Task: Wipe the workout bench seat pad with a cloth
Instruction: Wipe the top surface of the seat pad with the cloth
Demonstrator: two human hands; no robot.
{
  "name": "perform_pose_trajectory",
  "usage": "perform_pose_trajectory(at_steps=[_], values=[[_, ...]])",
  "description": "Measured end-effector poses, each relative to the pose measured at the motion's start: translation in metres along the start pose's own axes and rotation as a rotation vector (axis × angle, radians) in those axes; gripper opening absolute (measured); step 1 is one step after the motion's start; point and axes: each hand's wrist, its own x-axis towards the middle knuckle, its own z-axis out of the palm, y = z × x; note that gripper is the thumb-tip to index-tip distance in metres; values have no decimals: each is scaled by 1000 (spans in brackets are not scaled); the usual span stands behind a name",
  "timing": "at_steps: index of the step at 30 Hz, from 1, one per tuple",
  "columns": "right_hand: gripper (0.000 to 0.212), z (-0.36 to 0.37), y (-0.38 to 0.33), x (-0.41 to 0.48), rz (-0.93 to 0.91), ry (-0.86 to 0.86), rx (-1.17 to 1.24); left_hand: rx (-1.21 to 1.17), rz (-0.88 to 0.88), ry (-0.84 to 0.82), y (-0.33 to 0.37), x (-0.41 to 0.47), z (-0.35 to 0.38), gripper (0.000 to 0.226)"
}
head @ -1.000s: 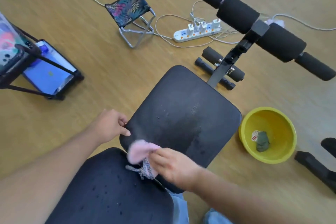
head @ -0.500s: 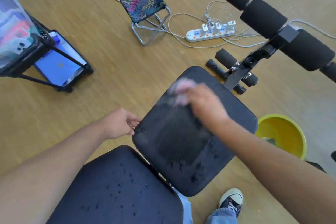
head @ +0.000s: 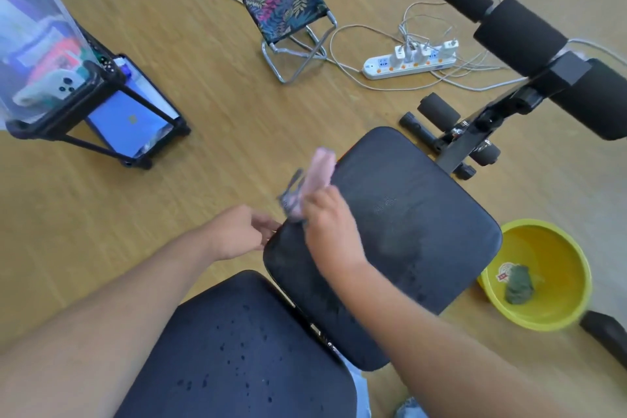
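The black seat pad of the workout bench lies in the middle of the view, damp and streaked. My right hand is closed on a pink cloth with a grey mesh backing, at the pad's left edge; the cloth is blurred with motion and sticks out past the edge. My left hand rests against the pad's near-left corner, fingers curled on its rim. A second black pad, speckled with water drops, lies nearest to me.
A yellow basin holding a green scrubber sits on the wooden floor right of the bench. Foam leg rollers rise at the far right. A power strip with cables, a folding stool and a black rack stand beyond.
My right hand swept the cloth from the near end to the pad's far end, then back to its left edge. My left hand stays at the pad's corner.
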Motion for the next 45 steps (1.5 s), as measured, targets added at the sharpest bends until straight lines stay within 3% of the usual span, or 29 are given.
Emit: perform_pose_trajectory(at_steps=[2,3,4,6,8,9,11,13,14,15,17,19,20,22,24,26,27,30,32,34,36,38,39,41,45], values=[[48,28,-38,-42,-237,-223,-1,26,-43,16,-3,-1,1,31],[51,32,-41,-50,-334,-284,20,-14,-75,18,-4,-2,3,39],[45,30,-34,-49,-427,-309,45,-41,-92,22,-8,-2,5,44],[20,4,-8,-31,-577,-371,23,-24,-80,-16,-13,-3,10,31],[15,-30,30,-15,-644,-291,-84,-45,-111,32,1,3,9,17],[20,-46,59,-9,-573,-179,-147,-48,-97,67,9,6,8,27],[22,-74,115,-9,-220,147,-186,18,2,98,24,5,8,42],[19,-88,130,-31,132,336,-47,107,98,83,36,3,15,45],[20,-83,118,-50,203,370,22,136,128,92,38,6,19,45],[23,-72,97,-78,128,310,32,150,143,112,39,8,23,46],[21,-44,51,-145,-283,-58,-70,170,144,175,34,11,27,49],[22,-45,62,-177,-502,-338,-6,206,139,224,33,12,30,50],[20,-54,88,-171,-517,-354,-12,218,136,245,34,10,32,48],[14,-81,143,-146,-307,-124,-91,235,122,289,37,9,37,43],[14,-105,178,-124,102,198,-102,247,114,332,41,8,41,40],[16,-87,164,-136,315,299,-64,261,117,344,44,7,42,38],[16,-66,141,-156,234,265,-11,268,114,342,44,7,43,37],[11,-30,86,-209,-368,-78,38,306,96,334,43,9,42,37],[16,-40,107,-201,-543,-205,21,320,88,333,43,11,41,38],[13,-69,150,-167,-398,-93,-38,314,83,330,43,11,41,38],[14,-95,184,-142,-41,158,-114,312,77,338,42,10,40,37],[24,-84,168,-149,234,233,-41,311,78,347,42,9,42,36],[22,-69,144,-158,211,206,11,296,73,352,41,8,42,37],[22,-40,89,-182,-37,40,101,257,62,351,38,7,41,39],[46,-13,64,-191,-448,-154,-54,119,21,263,33,9,36,42]])
